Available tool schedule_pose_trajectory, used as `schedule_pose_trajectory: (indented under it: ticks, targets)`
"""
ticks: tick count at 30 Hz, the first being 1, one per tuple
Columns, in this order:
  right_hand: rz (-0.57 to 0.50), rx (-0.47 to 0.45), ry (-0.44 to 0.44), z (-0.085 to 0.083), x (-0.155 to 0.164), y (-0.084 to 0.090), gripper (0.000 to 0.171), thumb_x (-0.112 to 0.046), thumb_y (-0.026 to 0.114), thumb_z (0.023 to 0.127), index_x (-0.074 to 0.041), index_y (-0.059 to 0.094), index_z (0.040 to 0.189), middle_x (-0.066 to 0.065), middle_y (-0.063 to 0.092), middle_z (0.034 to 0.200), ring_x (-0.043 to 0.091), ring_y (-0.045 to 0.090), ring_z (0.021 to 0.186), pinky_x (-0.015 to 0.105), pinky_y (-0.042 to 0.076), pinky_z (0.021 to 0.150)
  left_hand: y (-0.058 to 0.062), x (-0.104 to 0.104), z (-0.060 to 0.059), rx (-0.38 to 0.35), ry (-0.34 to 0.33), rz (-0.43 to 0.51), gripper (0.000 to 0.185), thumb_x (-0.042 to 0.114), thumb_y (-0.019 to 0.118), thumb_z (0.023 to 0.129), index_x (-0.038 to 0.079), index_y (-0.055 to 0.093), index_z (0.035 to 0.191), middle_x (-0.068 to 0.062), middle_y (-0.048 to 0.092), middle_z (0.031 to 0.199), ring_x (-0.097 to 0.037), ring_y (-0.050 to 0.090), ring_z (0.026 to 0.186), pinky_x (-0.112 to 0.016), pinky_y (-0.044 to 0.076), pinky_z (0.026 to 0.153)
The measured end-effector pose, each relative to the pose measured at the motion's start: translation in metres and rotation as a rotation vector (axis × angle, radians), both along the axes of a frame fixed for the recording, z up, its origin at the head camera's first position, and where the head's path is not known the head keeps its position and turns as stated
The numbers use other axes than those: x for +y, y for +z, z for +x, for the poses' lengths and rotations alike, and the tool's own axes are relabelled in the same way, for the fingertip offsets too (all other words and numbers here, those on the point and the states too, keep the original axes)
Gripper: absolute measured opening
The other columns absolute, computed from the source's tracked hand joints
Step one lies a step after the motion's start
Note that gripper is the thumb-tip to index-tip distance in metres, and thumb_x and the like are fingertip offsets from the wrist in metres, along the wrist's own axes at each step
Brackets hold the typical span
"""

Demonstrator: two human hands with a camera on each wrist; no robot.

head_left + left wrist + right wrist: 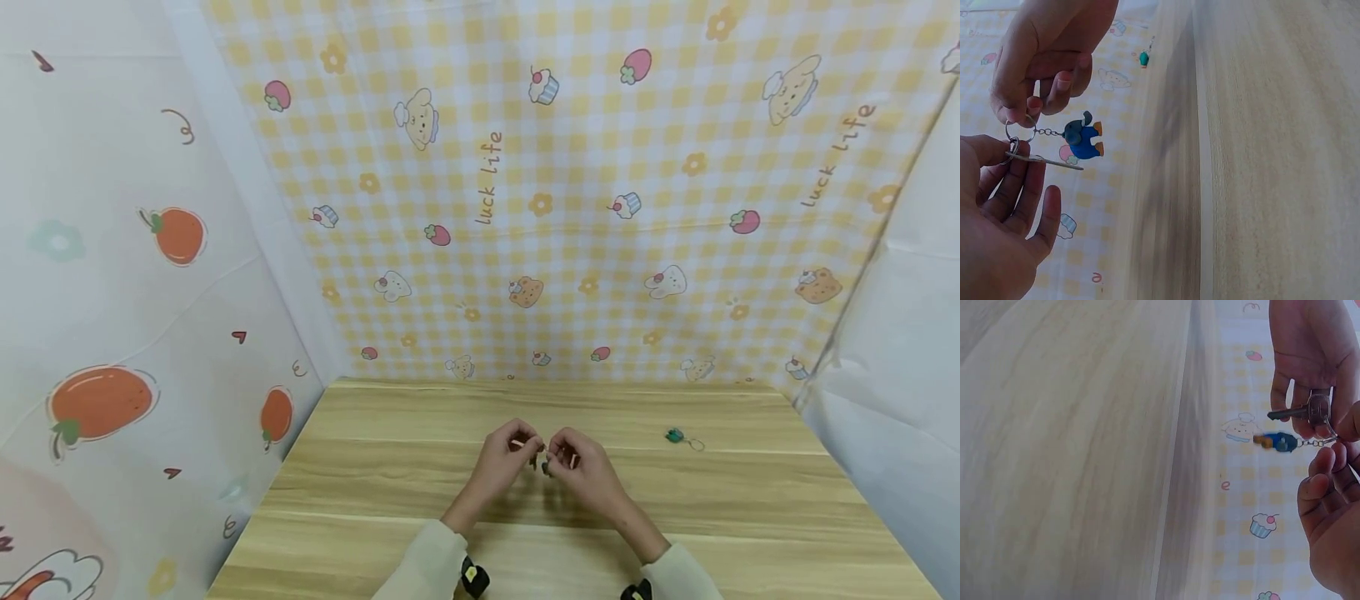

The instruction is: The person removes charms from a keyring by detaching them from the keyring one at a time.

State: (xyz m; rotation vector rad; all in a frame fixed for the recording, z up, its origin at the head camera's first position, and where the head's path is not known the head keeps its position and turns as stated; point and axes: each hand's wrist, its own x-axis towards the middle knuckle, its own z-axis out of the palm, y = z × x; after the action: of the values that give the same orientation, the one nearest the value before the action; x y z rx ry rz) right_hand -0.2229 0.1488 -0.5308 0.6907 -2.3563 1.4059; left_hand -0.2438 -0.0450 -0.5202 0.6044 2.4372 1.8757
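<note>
1. Key and ring, with a blue elephant charm dangling, hang between both hands above the table.
2. Left hand pinches the key; right hand pinches the ring.
3. Green keychain lies well apart, right, near checkered cloth walls.

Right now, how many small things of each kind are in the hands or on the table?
Keys: 1, the key pinched by the left hand.
Key rings: 1, the ring held by the right hand.
Elephant charms: 1, the blue charm.
Green trinkets: 1, the green trinket on the table.
Total: 4
</note>
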Motion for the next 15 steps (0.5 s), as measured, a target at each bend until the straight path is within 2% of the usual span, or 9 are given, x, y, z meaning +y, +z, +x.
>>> schedule_pose_trajectory:
  ticks: [5, 9, 12, 15]
  targets:
    - [0.012, -0.087, -0.024, 0.0020, 0.0005, 0.0035, 0.016, -0.003, 0.073, 0.098, -0.016, 0.065, 0.094, -0.006, 0.062, 0.085, 0.003, 0.053, 0.071, 0.023, 0.048, 0.062, 0.0005, 0.0000, 0.0013, -0.002, 0.009, 0.001, 0.013, 0.024, 0.066, 0.108, 0.012, 0.071, 0.105, -0.007, 0.074, 0.105, -0.024, 0.070, 0.092, -0.024, 0.055, 0.074]
    - [0.032, -0.162, -0.061, 0.0031, -0.0013, 0.0051, 0.009, -0.011, 0.074, 0.100, -0.016, 0.067, 0.096, -0.006, 0.063, 0.086, 0.004, 0.054, 0.071, 0.023, 0.048, 0.062, 0.0031, 0.0011, 0.0040, 0.030, 0.017, -0.033, 0.011, 0.023, 0.066, 0.108, 0.013, 0.071, 0.104, -0.005, 0.073, 0.105, -0.021, 0.068, 0.095, -0.025, 0.056, 0.080]
    - [0.041, -0.172, -0.085, 0.0029, -0.0030, 0.0052, 0.008, -0.014, 0.075, 0.101, -0.017, 0.068, 0.097, -0.007, 0.064, 0.086, 0.004, 0.056, 0.070, 0.023, 0.048, 0.061, 0.0043, 0.0021, 0.0057, 0.044, 0.014, -0.055, 0.010, 0.022, 0.066, 0.108, 0.014, 0.071, 0.105, -0.004, 0.073, 0.105, -0.019, 0.067, 0.097, -0.025, 0.055, 0.084]
    - [0.045, -0.167, -0.087, 0.0027, -0.0036, 0.0052, 0.009, -0.011, 0.074, 0.100, -0.016, 0.068, 0.097, -0.006, 0.064, 0.087, 0.004, 0.056, 0.071, 0.022, 0.048, 0.061, 0.0039, 0.0023, 0.0069, 0.042, 0.007, -0.055, 0.010, 0.022, 0.065, 0.108, 0.014, 0.070, 0.105, -0.004, 0.073, 0.104, -0.019, 0.067, 0.097, -0.025, 0.056, 0.082]
